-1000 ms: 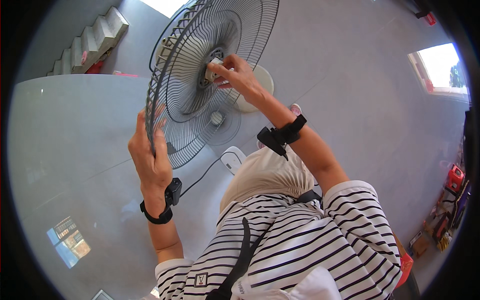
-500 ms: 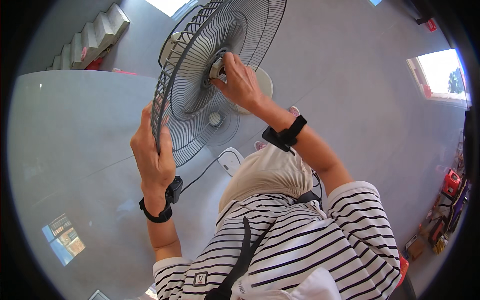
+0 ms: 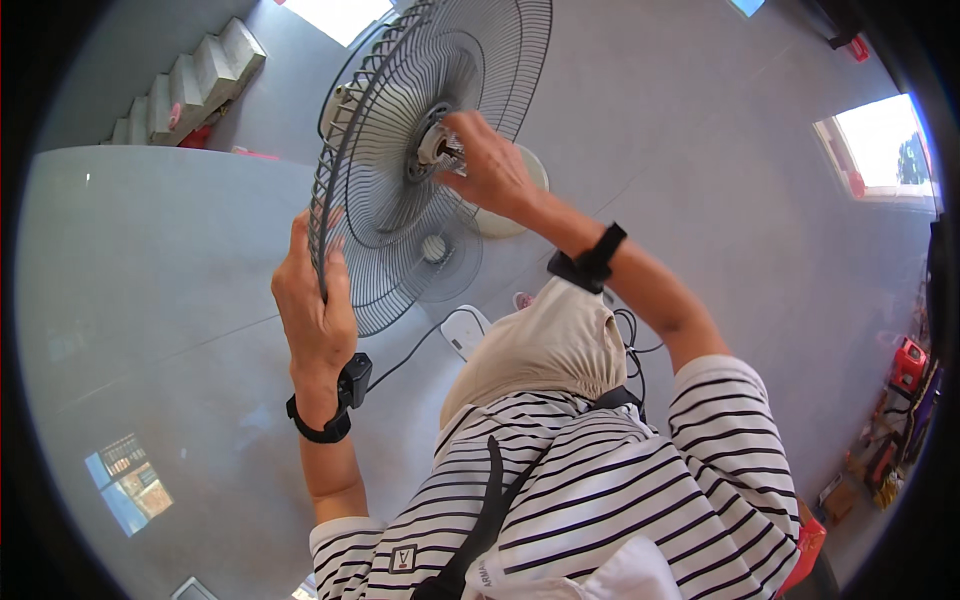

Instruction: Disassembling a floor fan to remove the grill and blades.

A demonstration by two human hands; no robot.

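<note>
A grey wire fan guard [image 3: 365, 215] stands tilted in front of me, its hollow side facing right. My left hand [image 3: 318, 300] holds its near left rim, the thumb inside and the other fingers partly hidden behind the wires. At the centre of the guard sits a cream hub [image 3: 432, 147] with a short dark shaft. Beside this hub is my right hand [image 3: 492, 170], thumb and fingers apart with the shaft showing between them. Nothing is visible in that hand, and whether a fingertip touches the hub I cannot tell.
A round cream base [image 3: 532, 172] stands on the floor behind the guard. Lower down lies a round grille with a pale centre [image 3: 433, 248], partly behind the wires. Near my legs is a white box [image 3: 463, 332] with a dark cable. Concrete steps [image 3: 205, 75] rise at far left.
My right thumb and fingers have spread and drawn slightly back from the hub. The guard has shifted a little left in the view, with my left hand still on its rim.
</note>
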